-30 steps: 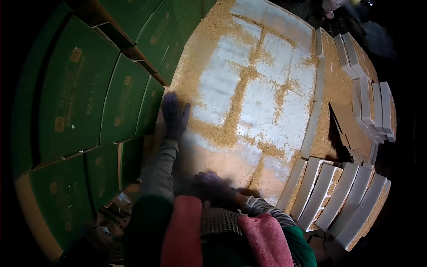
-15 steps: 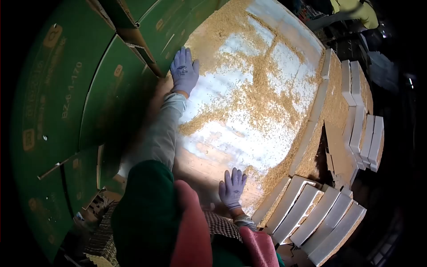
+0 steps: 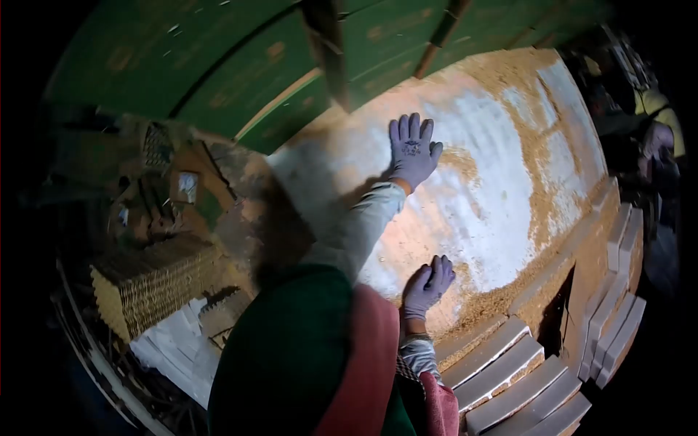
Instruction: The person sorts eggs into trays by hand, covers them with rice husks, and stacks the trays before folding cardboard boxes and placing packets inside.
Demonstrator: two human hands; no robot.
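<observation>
My left hand (image 3: 414,152), in a grey-purple glove, lies palm down with fingers spread on the pale, worn work surface (image 3: 385,251). Closer to my body, my right hand (image 3: 427,287) in a matching glove rests on the same surface, its fingers slightly bent and its thumb apart; I see nothing held in it. Loose tan bits (image 3: 544,196), too small to name, lie in a streak and patches to the right of both hands. More tan bits gather along the right edge.
Green printed cartons (image 3: 407,40) form a wall at the far left side. Grey-edged boxes or trays (image 3: 494,367) stand in rows at the right. At lower left is a stack of yellowish corrugated pieces (image 3: 156,283). Another person in a yellow top (image 3: 658,112) is at far right.
The view has swung left, so things appear further right. My left hand has left the carton wall's edge, and the surface near my hands carries fewer tan bits. My right fingers are more bent.
</observation>
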